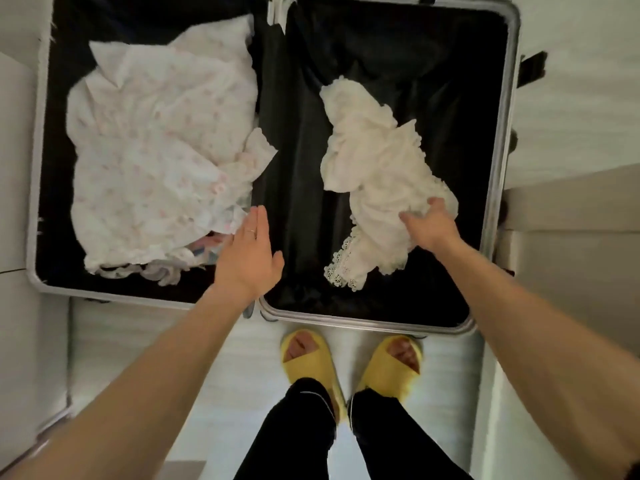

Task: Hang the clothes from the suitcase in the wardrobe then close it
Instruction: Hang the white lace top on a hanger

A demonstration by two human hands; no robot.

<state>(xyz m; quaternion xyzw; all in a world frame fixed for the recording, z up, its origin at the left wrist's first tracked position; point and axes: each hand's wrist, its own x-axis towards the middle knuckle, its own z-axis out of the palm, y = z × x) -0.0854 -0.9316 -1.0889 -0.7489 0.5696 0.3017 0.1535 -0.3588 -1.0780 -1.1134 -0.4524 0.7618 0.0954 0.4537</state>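
Below the head camera, an open suitcase [498, 209] lies flat on a pale floor [242, 358], both black-lined halves facing up, silver rim all round. The right hand [431, 225] reaches into the right half and its fingers [415, 216] are closed on a bunch of the cream lace-trimmed garment [377, 181], which lies crumpled on the lining and stretches away from the hand toward the far side; a lace hem trails just to the left of that wrist. The left hand [251, 252] is open, fingers straight and together, palm down over the hinge between the two halves, holding nothing; whether it touches the lining cannot be told. Just beyond and left of its fingertips lies a white garment with faint pink print [156, 150], filling most of the left half. Nearer than both hands, two yellow slippers [391, 368] stand on the floor just beside the suitcase's rim
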